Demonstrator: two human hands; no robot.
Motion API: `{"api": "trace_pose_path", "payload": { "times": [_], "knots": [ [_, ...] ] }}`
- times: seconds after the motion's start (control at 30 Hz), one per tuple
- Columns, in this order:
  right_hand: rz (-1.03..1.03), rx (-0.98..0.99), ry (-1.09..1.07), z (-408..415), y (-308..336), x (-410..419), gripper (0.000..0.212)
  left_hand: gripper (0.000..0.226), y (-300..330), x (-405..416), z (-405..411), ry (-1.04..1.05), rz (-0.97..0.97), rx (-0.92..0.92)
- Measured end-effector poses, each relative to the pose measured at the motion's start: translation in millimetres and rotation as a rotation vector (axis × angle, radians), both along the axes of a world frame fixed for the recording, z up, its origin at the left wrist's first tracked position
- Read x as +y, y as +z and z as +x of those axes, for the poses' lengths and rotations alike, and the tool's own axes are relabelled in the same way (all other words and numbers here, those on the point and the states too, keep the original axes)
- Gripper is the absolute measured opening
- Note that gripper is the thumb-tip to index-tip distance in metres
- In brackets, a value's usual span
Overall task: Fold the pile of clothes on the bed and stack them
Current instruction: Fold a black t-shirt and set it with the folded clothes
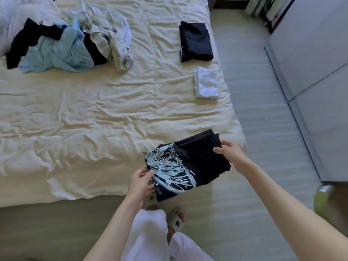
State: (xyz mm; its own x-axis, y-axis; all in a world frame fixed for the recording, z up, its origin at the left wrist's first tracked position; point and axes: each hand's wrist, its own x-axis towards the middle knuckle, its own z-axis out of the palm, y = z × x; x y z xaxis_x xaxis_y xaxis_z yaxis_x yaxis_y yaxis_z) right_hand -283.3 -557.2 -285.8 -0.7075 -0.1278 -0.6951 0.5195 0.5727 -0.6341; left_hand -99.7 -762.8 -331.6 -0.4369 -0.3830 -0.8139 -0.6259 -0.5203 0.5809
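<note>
While hands (186, 166) hold shirt (199, 162), underside hidden.

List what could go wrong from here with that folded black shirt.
1. The left hand and right hand pinch only the black shirt by its opposite edges, so the folds may sag open in the air.
2. It is held past the bed corner; a slip likely drops it on the floor.
3. The black stack and white stack lie near the bed's edge; a careless set-down may nudge them off.
</note>
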Motion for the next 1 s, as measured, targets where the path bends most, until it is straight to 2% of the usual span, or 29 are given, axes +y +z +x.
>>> {"api": "trace_pose_path", "payload": {
  "times": [0.2,0.3,0.57,0.7,0.83,1.0],
  "knots": [
    [0.016,-0.002,-0.013,-85,-11,29,0.015,0.013,-11,26,-91,0.024,0.015,0.021],
    [0.045,0.065,-0.009,-145,-9,35,0.016,0.014,-20,40,-153,0.050,0.060,0.032],
    [0.165,0.264,0.265,-323,1,14,0.017,0.013,-29,89,-286,0.158,0.152,0.060],
    [0.154,0.334,0.493,-396,-5,-23,0.020,0.025,-36,105,-340,0.354,0.159,0.087],
    [0.094,0.393,0.691,-464,-28,-66,0.024,0.005,-46,119,-397,0.589,0.050,0.119],
    [0.006,0.463,0.943,-523,-67,-117,0.017,0.011,-75,144,-453,0.828,-0.077,0.136]
  ]
}}
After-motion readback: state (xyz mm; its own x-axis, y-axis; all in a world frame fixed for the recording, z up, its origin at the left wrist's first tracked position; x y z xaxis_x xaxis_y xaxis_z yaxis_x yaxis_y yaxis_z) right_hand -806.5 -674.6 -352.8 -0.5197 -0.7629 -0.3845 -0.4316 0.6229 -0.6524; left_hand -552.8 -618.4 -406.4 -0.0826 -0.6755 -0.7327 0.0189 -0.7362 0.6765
